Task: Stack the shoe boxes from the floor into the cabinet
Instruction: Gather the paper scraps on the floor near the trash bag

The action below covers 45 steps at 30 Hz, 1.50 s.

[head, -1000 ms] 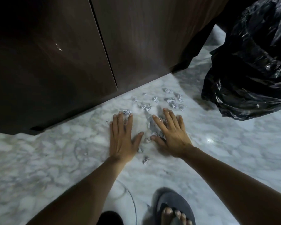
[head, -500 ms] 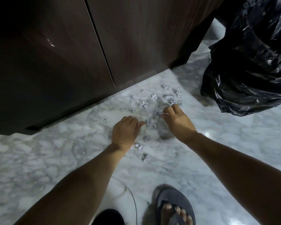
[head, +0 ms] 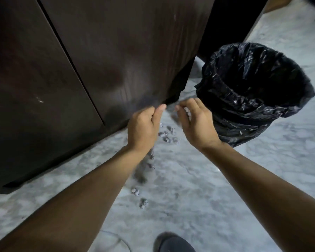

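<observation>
Two dark wooden cabinet doors [head: 102, 57] fill the frame from 9 to 12 o'clock, both closed. One bin lined with a black bag [head: 253, 88] stands open at 2 o'clock on grey-white marble floor [head: 198, 188]. Two hands hover centre: the left hand [head: 144, 128] curled into a fist, its contents hidden; the right hand [head: 195, 122] cupped around small crumpled foil bits [head: 187, 112]. Roughly ten foil scraps [head: 166, 136] lie scattered below. No shoe boxes are visible.

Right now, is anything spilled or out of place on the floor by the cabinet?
Yes. Small crumpled silvery scraps litter the marble floor below the closed cabinet. The right hand cups some beside the black bin bag. No shoe boxes are in view.
</observation>
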Motion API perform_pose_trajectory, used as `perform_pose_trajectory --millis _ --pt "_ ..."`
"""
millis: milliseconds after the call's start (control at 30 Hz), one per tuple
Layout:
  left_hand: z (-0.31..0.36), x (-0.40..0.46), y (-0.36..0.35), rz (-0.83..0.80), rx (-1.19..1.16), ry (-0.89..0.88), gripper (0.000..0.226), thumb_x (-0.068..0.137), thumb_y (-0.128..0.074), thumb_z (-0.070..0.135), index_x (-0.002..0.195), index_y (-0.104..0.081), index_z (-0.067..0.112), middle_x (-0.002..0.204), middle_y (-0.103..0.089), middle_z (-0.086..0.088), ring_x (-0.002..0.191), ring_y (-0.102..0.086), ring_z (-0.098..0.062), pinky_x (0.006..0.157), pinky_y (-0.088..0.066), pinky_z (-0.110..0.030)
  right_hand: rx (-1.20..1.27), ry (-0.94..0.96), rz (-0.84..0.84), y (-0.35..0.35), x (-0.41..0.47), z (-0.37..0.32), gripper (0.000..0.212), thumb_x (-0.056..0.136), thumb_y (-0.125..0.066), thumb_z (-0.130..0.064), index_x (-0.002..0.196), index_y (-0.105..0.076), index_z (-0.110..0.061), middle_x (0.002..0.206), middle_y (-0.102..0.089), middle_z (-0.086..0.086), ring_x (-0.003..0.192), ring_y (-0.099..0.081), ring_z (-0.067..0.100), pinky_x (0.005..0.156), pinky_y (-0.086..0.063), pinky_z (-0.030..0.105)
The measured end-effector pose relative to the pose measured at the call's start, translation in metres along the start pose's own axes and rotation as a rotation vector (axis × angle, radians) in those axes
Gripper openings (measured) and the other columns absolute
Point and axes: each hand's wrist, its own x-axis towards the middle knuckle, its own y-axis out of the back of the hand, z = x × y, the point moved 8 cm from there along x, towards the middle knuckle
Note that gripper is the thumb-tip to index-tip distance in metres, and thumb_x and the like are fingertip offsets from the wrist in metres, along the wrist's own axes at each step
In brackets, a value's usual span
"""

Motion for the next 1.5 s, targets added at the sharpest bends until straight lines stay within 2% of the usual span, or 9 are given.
perform_pose_trajectory --millis 200,267,433,633,700,867,967,1067,1500 --pt "0.099 0.083 -0.026 0.037 -0.322 -0.046 0.059 0.094 -0.053 0.042 0.05 -0.034 0.008 0.039 -0.033 0.001 0.048 -0.061 -0.026 0.043 -0.044 -0.042 -0.083 0.104 0.309 0.124 0.044 -0.026 0.022 0.096 -0.054 -0.022 0.092 -0.062 -0.003 0.083 -0.057 0.004 0.072 -0.049 0.011 0.066 -0.036 0.013" --pt "0.137 0.104 -0.043 0.03 -0.368 -0.062 0.057 0.094 -0.056 0.034 0.048 -0.028 0.019 0.037 -0.027 0.007 0.059 -0.064 -0.009 0.041 -0.041 -0.036 -0.096 0.012 0.339 0.151 0.061 -0.006 0.024 0.096 -0.052 -0.029 0.093 -0.061 -0.007 0.082 -0.057 0.001 0.073 -0.05 0.01 0.064 -0.033 0.01" --pt "0.169 0.14 -0.1 -0.036 -0.377 0.147 0.059 0.098 -0.046 0.044 0.047 -0.03 0.02 0.045 -0.038 0.006 0.057 -0.051 -0.03 0.055 -0.039 -0.038 -0.052 -0.355 0.285 0.171 0.089 0.078 0.028 0.099 -0.041 -0.039 0.09 -0.052 -0.015 0.072 -0.056 -0.004 0.066 -0.054 0.018 0.058 -0.038 0.024" --pt "0.158 0.12 -0.164 -0.381 -0.272 0.415 0.074 0.092 -0.013 0.068 0.082 -0.067 0.018 0.099 -0.068 -0.006 0.099 -0.061 -0.028 0.09 -0.046 -0.041 -0.028 -0.519 0.288 0.179 0.074 0.129 0.042 0.099 -0.032 -0.045 0.079 -0.043 -0.009 0.067 -0.046 0.0 0.074 -0.049 0.025 0.066 -0.035 0.034" --pt "0.154 0.116 -0.172 -0.451 -0.204 0.404 0.078 0.092 -0.012 0.069 0.098 -0.07 0.016 0.11 -0.067 -0.008 0.102 -0.06 -0.028 0.093 -0.045 -0.04 -0.056 -0.484 0.296 0.182 0.071 0.127 0.042 0.097 -0.032 -0.044 0.082 -0.044 -0.008 0.072 -0.054 0.007 0.075 -0.056 0.029 0.071 -0.043 0.038" --pt "0.169 0.114 -0.165 -0.425 0.003 0.041 0.053 0.101 -0.028 0.049 0.076 -0.058 0.013 0.096 -0.068 -0.012 0.1 -0.06 -0.031 0.087 -0.043 -0.04 -0.248 -0.397 0.296 0.191 0.066 0.115 0.028 0.095 -0.036 -0.032 0.094 -0.057 -0.013 0.086 -0.065 0.012 0.083 -0.058 0.035 0.069 -0.044 0.038" --pt "0.164 0.102 -0.173 -0.549 0.271 -0.167 0.049 0.101 -0.029 0.044 0.105 -0.065 0.011 0.135 -0.056 -0.008 0.142 -0.03 -0.025 0.117 -0.012 -0.053 -0.374 -0.374 0.279 0.187 0.055 0.117 0.028 0.094 -0.039 -0.028 0.103 -0.061 -0.012 0.099 -0.068 0.014 0.09 -0.059 0.038 0.073 -0.045 0.038" --pt "0.15 0.092 -0.175 -0.688 0.375 -0.155 0.062 0.1 -0.022 0.053 0.141 -0.043 0.012 0.16 -0.018 -0.009 0.149 0.002 -0.023 0.116 0.008 -0.056 -0.377 -0.363 0.3 0.187 0.052 0.116 0.027 0.093 -0.04 -0.026 0.103 -0.062 -0.013 0.101 -0.068 0.012 0.09 -0.06 0.036 0.073 -0.045 0.037" --pt "0.051 0.013 -0.023 -0.316 0.103 -0.025 0.052 0.097 -0.045 0.037 0.133 -0.052 0.001 0.147 -0.044 -0.015 0.137 -0.039 -0.03 0.111 -0.03 -0.054 0.056 0.04 0.14 0.082 -0.025 -0.015 0.024 0.092 -0.047 -0.024 0.099 -0.061 -0.007 0.093 -0.063 0.005 0.082 -0.062 0.02 0.071 -0.051 0.042"
